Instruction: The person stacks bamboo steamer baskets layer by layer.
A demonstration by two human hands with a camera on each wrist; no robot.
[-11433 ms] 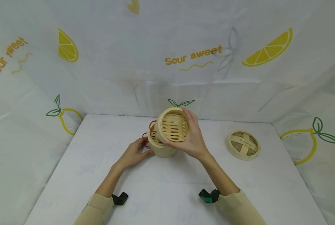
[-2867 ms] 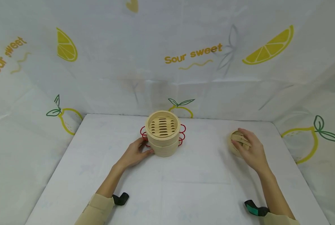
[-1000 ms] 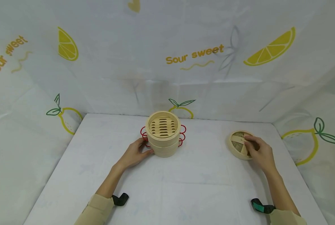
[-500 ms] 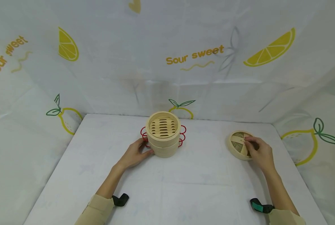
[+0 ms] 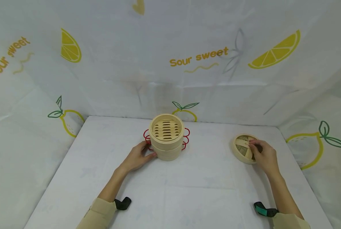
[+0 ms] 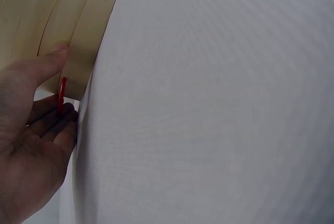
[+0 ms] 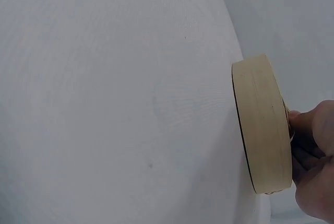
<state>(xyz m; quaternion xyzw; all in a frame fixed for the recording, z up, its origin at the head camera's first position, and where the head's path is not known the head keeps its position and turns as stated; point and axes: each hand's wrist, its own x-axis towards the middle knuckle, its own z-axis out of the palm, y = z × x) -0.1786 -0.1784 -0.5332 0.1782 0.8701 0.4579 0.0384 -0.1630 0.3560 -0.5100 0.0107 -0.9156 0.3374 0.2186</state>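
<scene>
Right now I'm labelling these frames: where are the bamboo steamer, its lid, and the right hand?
bamboo steamer (image 5: 166, 152), head view, front wall of the lower tier.
lid (image 5: 240, 149), head view, woven top, left part.
right hand (image 5: 266, 156), head view, back of the hand.

Left hand flat, fingers relaxed; right hand fingers curled, pinching.
</scene>
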